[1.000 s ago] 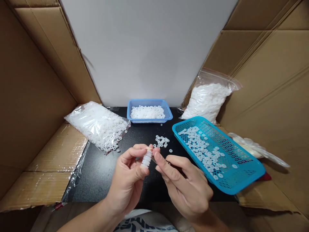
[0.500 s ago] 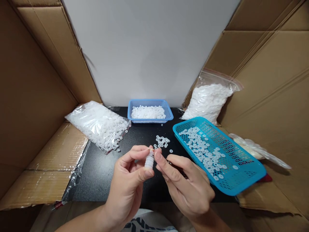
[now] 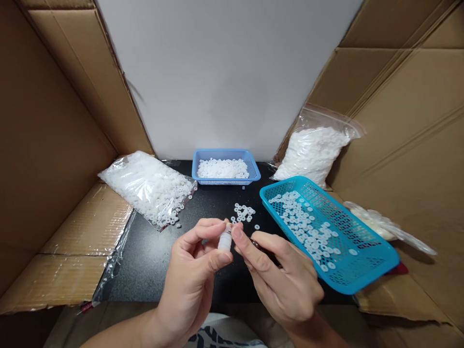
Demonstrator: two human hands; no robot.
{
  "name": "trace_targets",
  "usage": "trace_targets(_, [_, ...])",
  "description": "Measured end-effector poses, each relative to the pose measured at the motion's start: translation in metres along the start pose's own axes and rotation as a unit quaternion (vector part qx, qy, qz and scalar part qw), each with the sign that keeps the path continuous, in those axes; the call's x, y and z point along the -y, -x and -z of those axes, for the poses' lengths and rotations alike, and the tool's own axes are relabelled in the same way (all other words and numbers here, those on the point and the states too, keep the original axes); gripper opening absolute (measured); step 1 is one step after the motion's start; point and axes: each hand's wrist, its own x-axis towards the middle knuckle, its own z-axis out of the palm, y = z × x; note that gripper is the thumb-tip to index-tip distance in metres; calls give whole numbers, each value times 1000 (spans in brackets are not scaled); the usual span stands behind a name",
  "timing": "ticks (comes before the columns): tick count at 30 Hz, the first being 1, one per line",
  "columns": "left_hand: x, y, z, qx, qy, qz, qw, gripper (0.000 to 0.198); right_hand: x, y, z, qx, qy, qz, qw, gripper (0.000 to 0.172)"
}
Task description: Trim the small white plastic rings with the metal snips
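Between the thumb and fingers of my left hand [image 3: 194,268] is a short upright stack of white plastic washers [image 3: 224,240]. My right hand [image 3: 282,275] is closed around a dark, shiny tool [image 3: 270,253], mostly hidden by the fingers, so its kind does not show. Its thumb and index fingertips meet the stack's top right side, where a thin dark tip seems to touch the washers. Just beyond the hands, a small heap of loose white washers [image 3: 244,211] lies on the black table [image 3: 145,261].
A blue basket [image 3: 226,181] of small white pieces stands at the back. To the right, a turquoise basket [image 3: 366,275] holds scattered washers. Plastic bags of white pieces lie left [image 3: 145,183] and back right [image 3: 313,150]. Cardboard walls [image 3: 406,130] flank the table.
Both hands keep almost the same place and grip. The washer stack has turned or tilted very slightly between the fingers.
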Motion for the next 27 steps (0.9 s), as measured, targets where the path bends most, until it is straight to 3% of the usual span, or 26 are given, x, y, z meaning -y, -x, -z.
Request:
trace_targets(7, [-4, -2, 1, 9, -20, -5, 1000, 26, -3, -1, 4, 11, 1, 13, 1000, 66])
trace_targets(14, [-6, -4, 10, 37, -34, -15, 999, 30, -8, -4, 9, 39, -127, -83, 988, 54])
trace_targets(27, [-5, -6, 13, 41, -82, -47, 995, 24, -11, -8, 12, 56, -88, -14, 994, 64])
